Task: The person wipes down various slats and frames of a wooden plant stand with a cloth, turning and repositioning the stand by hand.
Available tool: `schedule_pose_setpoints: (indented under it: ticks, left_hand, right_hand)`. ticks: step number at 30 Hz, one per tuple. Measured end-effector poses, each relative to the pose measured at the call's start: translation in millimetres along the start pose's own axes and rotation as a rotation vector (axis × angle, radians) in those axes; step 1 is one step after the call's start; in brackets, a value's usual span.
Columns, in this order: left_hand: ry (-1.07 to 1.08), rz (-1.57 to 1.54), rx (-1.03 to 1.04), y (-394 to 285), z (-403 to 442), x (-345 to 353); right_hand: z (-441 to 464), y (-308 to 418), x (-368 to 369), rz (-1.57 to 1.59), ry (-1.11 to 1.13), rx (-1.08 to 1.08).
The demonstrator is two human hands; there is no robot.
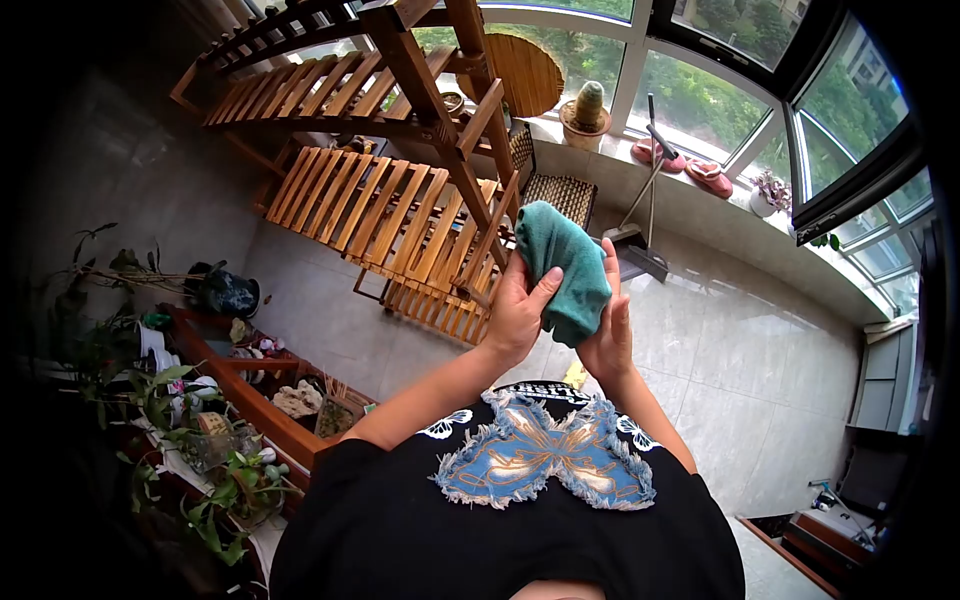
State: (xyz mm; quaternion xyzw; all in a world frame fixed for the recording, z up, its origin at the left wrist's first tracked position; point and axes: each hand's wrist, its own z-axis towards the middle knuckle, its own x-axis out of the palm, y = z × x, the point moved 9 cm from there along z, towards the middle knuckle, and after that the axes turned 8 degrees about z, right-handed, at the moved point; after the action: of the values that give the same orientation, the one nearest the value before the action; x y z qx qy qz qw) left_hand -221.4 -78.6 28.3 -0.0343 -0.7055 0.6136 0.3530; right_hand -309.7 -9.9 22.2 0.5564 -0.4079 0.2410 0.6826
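Observation:
A folded green cloth (567, 272) is held up between my two hands, in front of my chest. My left hand (515, 312) grips its left side, with the thumb lying across the front of the cloth. On the right side, my right hand (608, 335) is against the cloth's edge, its fingers pointing up and the palm partly behind the cloth. The cloth hides some of the fingers of both hands.
A slatted wooden rack (370, 210) stands ahead to the left. Potted plants (240, 490) and a wooden planter (235, 385) are at the left. A broom and dustpan (640, 250) lean near the windowsill, which bears a cactus (588, 105) and pink shoes (708, 178).

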Motion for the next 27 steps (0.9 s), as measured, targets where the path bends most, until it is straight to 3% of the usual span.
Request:
schedule_pose_setpoints:
  ticks: [3, 6, 9, 11, 13, 15, 17, 19, 21, 23, 25, 27]
  left_hand:
    - [-0.016, 0.055, 0.081, -14.0, -3.0, -0.6]
    - [0.030, -0.104, -0.075, -18.0, -5.4, 3.7]
    - [0.066, -0.023, -0.169, -14.9, -5.9, -5.8]
    - [0.013, -0.127, -0.146, -21.5, -5.7, -9.2]
    - [0.007, -0.106, -0.145, -32.5, -6.8, -12.8]
    - [0.044, 0.030, -0.089, -47.9, -5.5, -17.8]
    - [0.246, 0.252, -0.144, -62.2, -2.2, -14.8]
    - [0.302, 0.386, -0.106, -81.2, 3.2, -9.9]
    - [0.613, 0.788, 0.056, -93.9, 3.1, 17.1]
    - [0.654, 0.858, 0.041, -100.0, 10.7, 20.8]
    - [0.637, 0.886, 0.066, -111.2, 14.8, 16.9]
    - [0.604, 0.833, 0.078, -114.5, 14.2, 12.1]
  right_hand:
    - [1.5, -5.6, 3.4, 0.040, -0.002, 0.044]
    - [3.8, 4.0, 9.6, -0.099, 0.073, 0.011]
    - [9.6, 6.0, 10.6, -0.182, 0.064, 0.083]
    - [14.6, 8.7, 4.4, -0.236, 0.102, 0.057]
    - [19.6, 12.5, -4.5, -0.570, 0.146, 0.041]
    - [28.3, 39.5, -7.6, -0.820, 0.083, -0.049]
    - [34.7, 58.9, 2.0, -0.735, 0.072, -0.080]
    - [42.8, 69.6, 7.2, -0.745, 0.105, -0.129]
    - [38.1, 56.2, 46.4, -0.760, 0.469, 0.024]
    - [35.3, 47.4, 38.3, -0.771, 0.487, 0.125]
    - [30.2, 12.4, 7.5, -0.620, 0.427, 0.497]
    - [29.1, 1.5, 6.1, -0.376, 0.329, 0.481]
